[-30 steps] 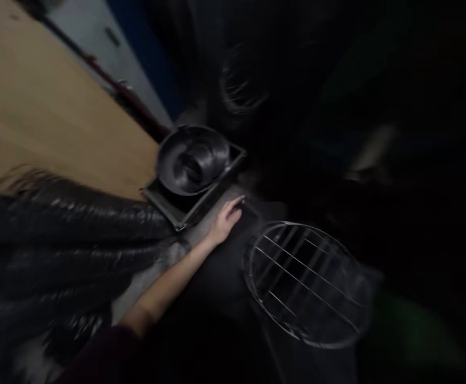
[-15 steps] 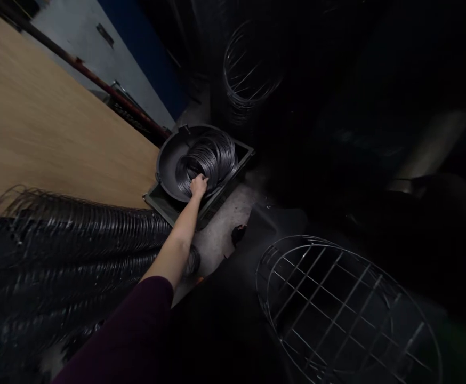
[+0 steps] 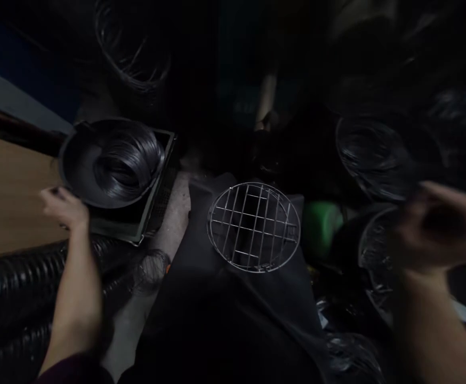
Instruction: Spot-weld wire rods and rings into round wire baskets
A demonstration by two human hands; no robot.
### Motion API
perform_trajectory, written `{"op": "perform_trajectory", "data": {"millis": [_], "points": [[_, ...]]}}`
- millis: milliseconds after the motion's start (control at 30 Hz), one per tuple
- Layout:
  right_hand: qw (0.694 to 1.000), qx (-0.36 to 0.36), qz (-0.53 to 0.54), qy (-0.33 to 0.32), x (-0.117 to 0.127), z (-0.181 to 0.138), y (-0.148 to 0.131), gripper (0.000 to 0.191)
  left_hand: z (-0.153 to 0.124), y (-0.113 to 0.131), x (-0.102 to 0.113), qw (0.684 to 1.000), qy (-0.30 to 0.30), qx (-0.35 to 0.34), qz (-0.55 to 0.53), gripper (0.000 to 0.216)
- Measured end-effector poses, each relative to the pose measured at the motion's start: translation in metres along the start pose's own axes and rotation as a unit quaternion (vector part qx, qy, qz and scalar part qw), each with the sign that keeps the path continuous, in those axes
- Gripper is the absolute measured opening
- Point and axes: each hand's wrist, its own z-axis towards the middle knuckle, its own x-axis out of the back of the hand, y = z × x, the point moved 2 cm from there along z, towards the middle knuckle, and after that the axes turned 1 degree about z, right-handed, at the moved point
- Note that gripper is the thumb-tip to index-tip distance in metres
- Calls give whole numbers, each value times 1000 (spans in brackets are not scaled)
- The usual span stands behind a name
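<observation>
A round wire grate (image 3: 252, 226) with crossed bars lies across my dark-clothed lap, touched by neither hand. My left hand (image 3: 65, 207) is beside the lower left rim of a grey basin (image 3: 75, 160), its fingers curled around something too dark and small to name. Inside the basin sits a stack of thin metal wire rings (image 3: 137, 154). Out to the right, my right hand (image 3: 428, 229) is blurred, its fingers bent round a dark patch that I cannot make out.
The basin rests on a dark crate (image 3: 137, 234). Long stacks of wire rings (image 3: 25, 272) lie at the lower left. More wire rings (image 3: 372, 152) stand at the right, past a green object (image 3: 323, 226). A tall wire coil (image 3: 133, 69) is at the back left.
My left hand has left the wire rings in the basin and moved to its outer rim. My right hand has come into view. The view has swung right, and the grate appears more central.
</observation>
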Motion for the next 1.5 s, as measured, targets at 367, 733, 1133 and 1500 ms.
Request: {"op": "perform_trajectory", "data": {"millis": [367, 733, 1133, 1500], "points": [[956, 230, 120, -139, -16, -100, -169, 14, -111, 99, 23, 839, -217, -170, -470, 28], [847, -461, 178, -194, -22, -156, -70, 60, -214, 191, -82, 604, -645, -351, -310, 57], [798, -521, 260, -157, -46, -157, -74, 64, -211, 193, -88, 624, -562, -495, -223, 64], [843, -464, 208, -174, -54, -176, -64, 54, -224, 175, -108, 682, -522, -406, -312, 35]]}}
